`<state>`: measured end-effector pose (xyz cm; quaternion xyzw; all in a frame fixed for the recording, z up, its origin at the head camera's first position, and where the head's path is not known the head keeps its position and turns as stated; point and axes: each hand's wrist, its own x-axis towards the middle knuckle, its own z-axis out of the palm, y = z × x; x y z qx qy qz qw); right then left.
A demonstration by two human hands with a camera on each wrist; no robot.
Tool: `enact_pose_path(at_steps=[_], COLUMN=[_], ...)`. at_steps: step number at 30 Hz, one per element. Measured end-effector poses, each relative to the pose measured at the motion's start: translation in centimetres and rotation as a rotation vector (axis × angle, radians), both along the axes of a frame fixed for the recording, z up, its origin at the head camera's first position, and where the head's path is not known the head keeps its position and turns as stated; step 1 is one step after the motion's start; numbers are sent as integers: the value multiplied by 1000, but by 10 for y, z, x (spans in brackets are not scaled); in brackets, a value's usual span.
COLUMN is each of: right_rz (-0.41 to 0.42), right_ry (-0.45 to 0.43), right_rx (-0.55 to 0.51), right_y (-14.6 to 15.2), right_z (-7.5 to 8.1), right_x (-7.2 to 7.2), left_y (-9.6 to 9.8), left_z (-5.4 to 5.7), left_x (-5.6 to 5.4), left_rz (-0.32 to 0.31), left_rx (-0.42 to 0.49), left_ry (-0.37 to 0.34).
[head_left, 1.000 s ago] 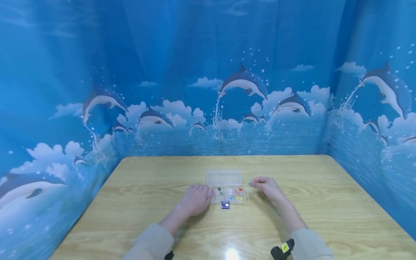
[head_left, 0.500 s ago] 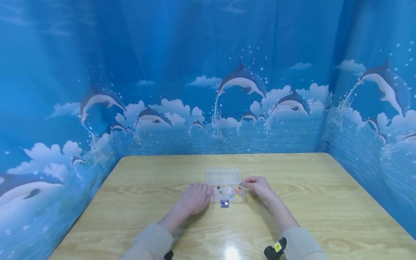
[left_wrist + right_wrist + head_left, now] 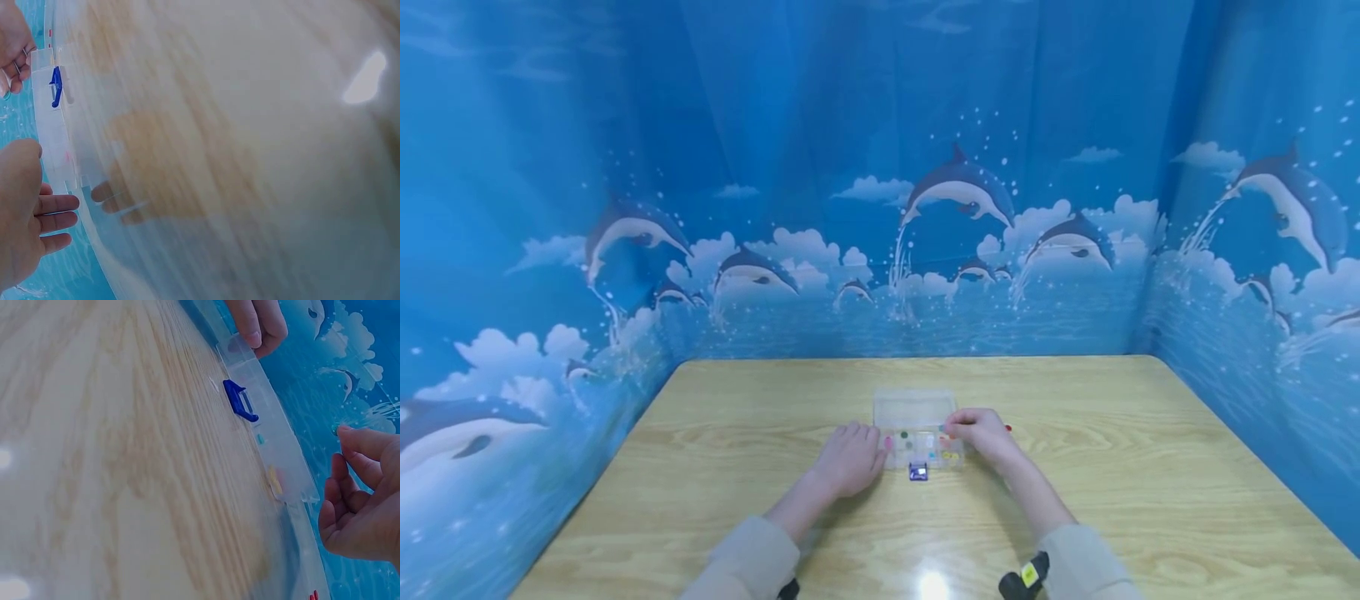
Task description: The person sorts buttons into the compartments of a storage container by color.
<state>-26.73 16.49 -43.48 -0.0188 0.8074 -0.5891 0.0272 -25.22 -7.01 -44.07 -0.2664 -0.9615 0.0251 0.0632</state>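
Note:
A clear plastic compartment box (image 3: 917,465) lies on the table with its lid (image 3: 913,408) open toward the back. Small coloured pieces sit in its compartments: pink, green, red and yellow ones. A blue latch (image 3: 240,401) sticks out at its near side. My left hand (image 3: 847,460) holds the box's left end, thumb and fingers against the corner. My right hand (image 3: 987,435) is over the back right part of the box, thumb and forefinger pinching a small teal piece (image 3: 335,429). That piece is mostly hidden by the fingertips, so its kind does not show.
A small red piece (image 3: 1008,428) lies on the wooden table (image 3: 760,400) just right of my right hand. Blue curtains with dolphins (image 3: 958,187) stand behind the table and at both sides. Light glares off the table near the front.
My right hand has moved left with the teal piece, from beside the box to above its back right part. The red piece has come into view behind it. My left hand stays put.

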Motion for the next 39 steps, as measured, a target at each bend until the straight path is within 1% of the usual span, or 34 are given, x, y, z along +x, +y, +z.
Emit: enact_pose_path(at_steps=[4,9,14,19,26,32,36,39], right_rz=[18,5,10,18,39,44,47,36], right_ry=[-19,1,-1,18,63,79,78,50], right_rx=[-26,31,27,105,176,253,269,236], right_y=[-4,-9,-14,-18,-21,-22,-22,-19], right_z=[-1,-3,-4,-4,-3,-3,-3,-2], right_x=[0,0,1,2,4,4,4,5], left_y=[0,0,-1,-1,-1,-1,-1,-1], left_z=[-1,-1,0,-1,-2,-1,0,1], left_x=[0,0,0,0,0,-2,-1,1], left_rz=[3,-3,-2,0,-15,-10,-6,-4], left_rx=[2,16,7,5,17,16,11,9], left_ry=[1,-3,-7,-15,4,-16,-29,-40])
